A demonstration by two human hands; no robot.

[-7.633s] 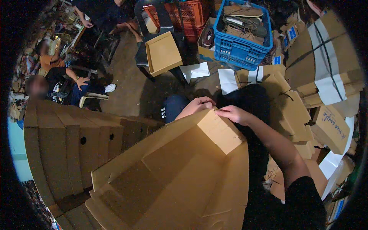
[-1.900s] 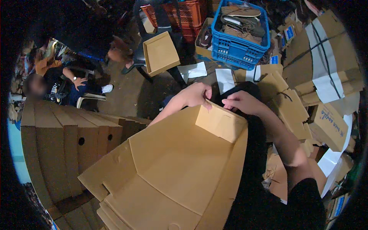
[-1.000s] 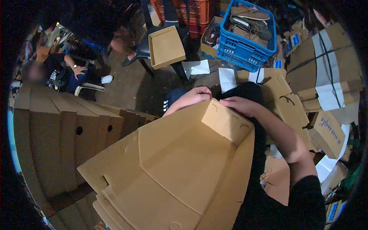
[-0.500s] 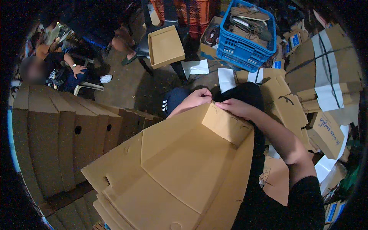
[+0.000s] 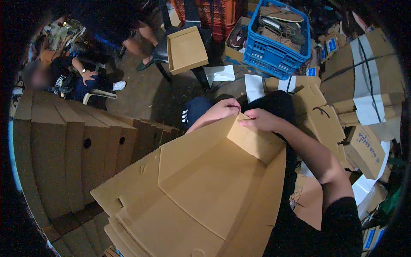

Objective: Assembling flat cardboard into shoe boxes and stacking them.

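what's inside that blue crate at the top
The blue crate holds sandals or shoe soles lying loose on top, with darker footwear and straps beneath. Whatever lies deeper is covered by that top layer and the crate's walls, so the bottom cannot be seen.

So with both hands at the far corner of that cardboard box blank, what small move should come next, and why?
Probably press the end flap inward and crease it against the side wall. Both the left hand and right hand pinch the top edge where flap and wall meet, the flap stands only partly upright, and the rest of the box blank lies open and unfolded, so this corner looks unfinished.
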